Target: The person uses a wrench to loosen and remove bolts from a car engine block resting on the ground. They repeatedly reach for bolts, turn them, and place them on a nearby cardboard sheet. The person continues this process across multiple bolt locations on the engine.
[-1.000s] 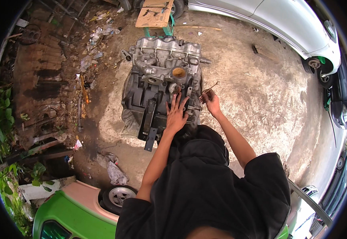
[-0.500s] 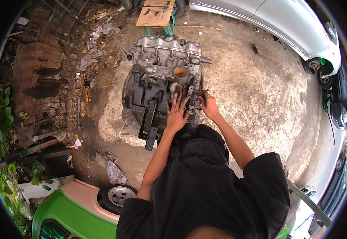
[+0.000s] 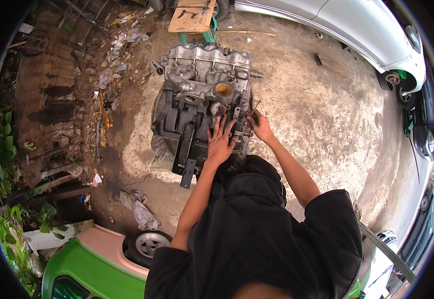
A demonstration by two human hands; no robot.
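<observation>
Engine block (image 3: 202, 99): left hand (image 3: 220, 144) splayed flat on it, right hand (image 3: 260, 125) pinching thin rod (image 3: 253, 108); rod may slip from oily fingers.

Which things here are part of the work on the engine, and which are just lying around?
In use:
engine
left hand, flat on the engine
right hand, gripping a thin tool

Lying about:
wooden board
rag
white car
green car
</observation>
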